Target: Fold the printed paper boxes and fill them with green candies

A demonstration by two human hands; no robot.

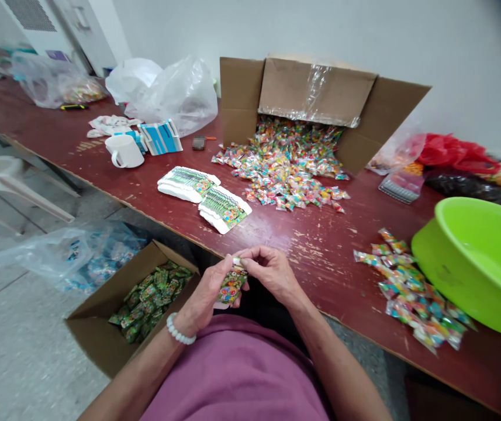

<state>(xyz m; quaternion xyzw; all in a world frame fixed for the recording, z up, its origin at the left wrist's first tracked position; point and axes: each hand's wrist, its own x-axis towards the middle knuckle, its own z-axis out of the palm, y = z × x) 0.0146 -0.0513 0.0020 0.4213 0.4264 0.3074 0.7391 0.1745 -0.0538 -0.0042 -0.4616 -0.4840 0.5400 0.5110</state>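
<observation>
Just in front of the table edge, a small green printed candy box (231,286) is gripped by my left hand (210,286), its thumb along the side and fingers underneath. My right hand (272,270) pinches the top end of the same box between thumb and fingers. A white flap shows at the box's lower end. Beyond my hands, two rows of flattened green boxes (225,209) lie on the red table (307,251). Wrapped candies (285,169) spill from a cardboard carton (315,88) on its side. Whether the held box contains candy is hidden.
Below on the left, an open carton (96,330) holds green packets (154,298), beside a plastic bag (96,257). A green basin (473,263) stands right, near loose candies (421,298). A white mug (125,152), clear bags (175,93) and a white stool (0,175) are leftward.
</observation>
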